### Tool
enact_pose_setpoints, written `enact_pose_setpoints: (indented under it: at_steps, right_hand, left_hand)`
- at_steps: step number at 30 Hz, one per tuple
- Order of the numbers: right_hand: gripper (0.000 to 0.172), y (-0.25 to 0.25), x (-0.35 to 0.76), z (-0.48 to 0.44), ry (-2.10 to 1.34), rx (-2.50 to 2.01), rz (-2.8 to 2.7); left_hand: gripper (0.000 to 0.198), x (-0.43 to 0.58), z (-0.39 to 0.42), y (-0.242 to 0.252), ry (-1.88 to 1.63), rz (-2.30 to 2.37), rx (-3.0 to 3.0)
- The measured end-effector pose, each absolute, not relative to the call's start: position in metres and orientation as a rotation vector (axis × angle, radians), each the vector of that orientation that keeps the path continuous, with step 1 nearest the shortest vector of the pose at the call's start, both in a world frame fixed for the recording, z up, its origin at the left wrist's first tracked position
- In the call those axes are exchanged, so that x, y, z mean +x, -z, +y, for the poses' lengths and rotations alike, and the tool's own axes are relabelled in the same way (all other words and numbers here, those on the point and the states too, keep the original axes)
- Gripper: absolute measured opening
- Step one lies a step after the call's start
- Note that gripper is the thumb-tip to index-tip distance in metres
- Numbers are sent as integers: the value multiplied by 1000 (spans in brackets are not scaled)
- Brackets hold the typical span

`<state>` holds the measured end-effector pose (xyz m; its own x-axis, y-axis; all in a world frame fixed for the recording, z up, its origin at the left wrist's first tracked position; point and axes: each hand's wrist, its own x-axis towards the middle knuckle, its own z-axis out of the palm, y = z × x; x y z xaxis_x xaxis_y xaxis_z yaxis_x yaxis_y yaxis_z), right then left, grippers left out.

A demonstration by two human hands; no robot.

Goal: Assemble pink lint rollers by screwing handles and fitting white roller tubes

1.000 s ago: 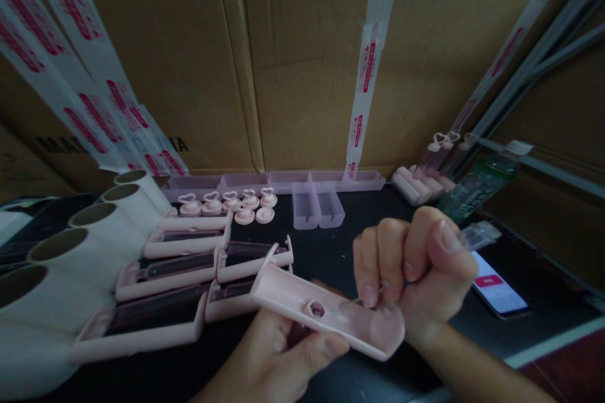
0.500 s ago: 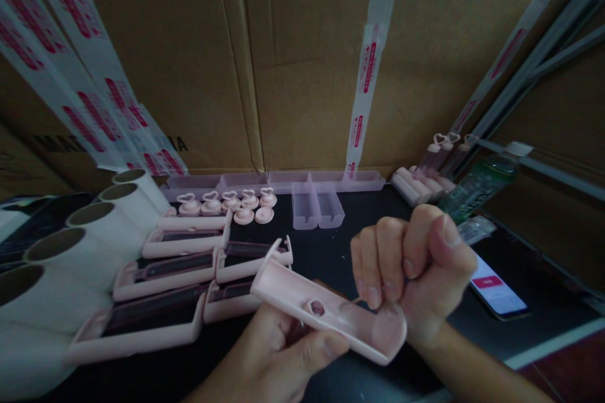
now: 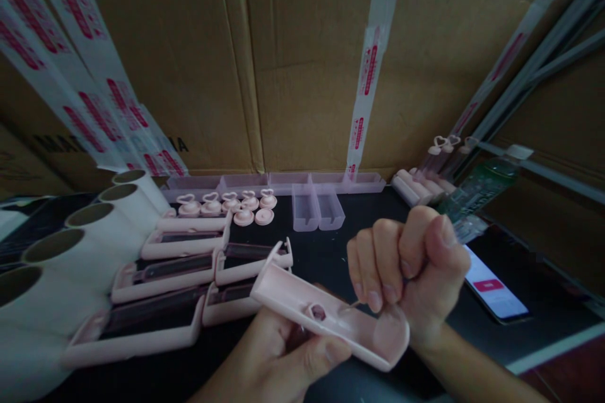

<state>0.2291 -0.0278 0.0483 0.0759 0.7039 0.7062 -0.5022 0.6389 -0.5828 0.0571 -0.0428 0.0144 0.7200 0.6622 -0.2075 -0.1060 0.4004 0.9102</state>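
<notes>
Pink shell (image 3: 293, 286): held up over the table (image 3: 326, 255), toward its near edge, tilted with the hollow side showing
Left hand (image 3: 278, 349): gripping the shell from underneath, thumb along the near rim
Right hand (image 3: 401, 271): fingers curled, tips by the far rim of the shell's right half; a thin pale strip (image 3: 348, 308) shows there, can't tell if they're pinching it
Could go wrong: I'd guess a hard push on the right half twists the shell out of that one-handed grip, or the strip slips because it's so skinny
Shell looks: smooth pale pink trough, rounded right end, raised collar near the middle with something dark and hexagonal in it
Pink frames (image 3: 142, 346): near the shell's left end, so a careless swing could knock one imo
Phone (image 3: 498, 289): near the table's right edge, screen lit
Heart caps (image 3: 189, 206): toward the back edge, left side
</notes>
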Motion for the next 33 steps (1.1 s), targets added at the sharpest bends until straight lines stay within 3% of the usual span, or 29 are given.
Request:
enact_pose_setpoints:
  at_steps: [7, 17, 33]
  right_hand:
    - [49, -49, 229, -29, -896, -196, -1188]
    - [47, -47, 231, -27, -918, -192, -1201]
    - [48, -48, 222, -31, -916, -219, -1035]
  left_hand:
    - [40, 64, -43, -15, -656, 557, 1064]
    - [33, 58, -41, -13, -558, 506, 1030]
    - [36, 57, -43, -13, -553, 544, 1062]
